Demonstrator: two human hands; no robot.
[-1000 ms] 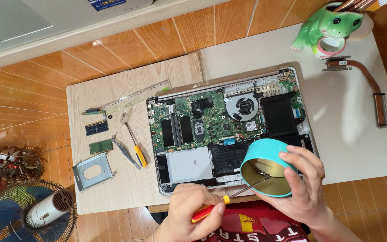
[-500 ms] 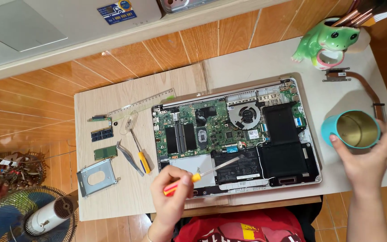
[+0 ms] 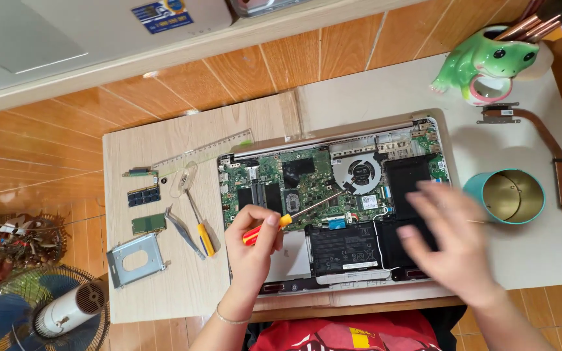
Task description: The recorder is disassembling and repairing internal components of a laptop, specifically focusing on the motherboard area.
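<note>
Left hand (image 3: 252, 244) grips red-yellow screwdriver (image 3: 294, 218), tip over laptop board (image 3: 294, 185) (unscrewing step); right hand (image 3: 447, 244) blurred, spread, empty. Next: seat tip squarely.

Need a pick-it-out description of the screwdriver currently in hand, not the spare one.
Start at the opened laptop with its green circuit board exposed. Over its lower left, the left hand grips a red-and-yellow-handled screwdriver, shaft angled toward the round fan. The other screwdriver, yellow-handled, lies untouched left of the laptop.
</note>
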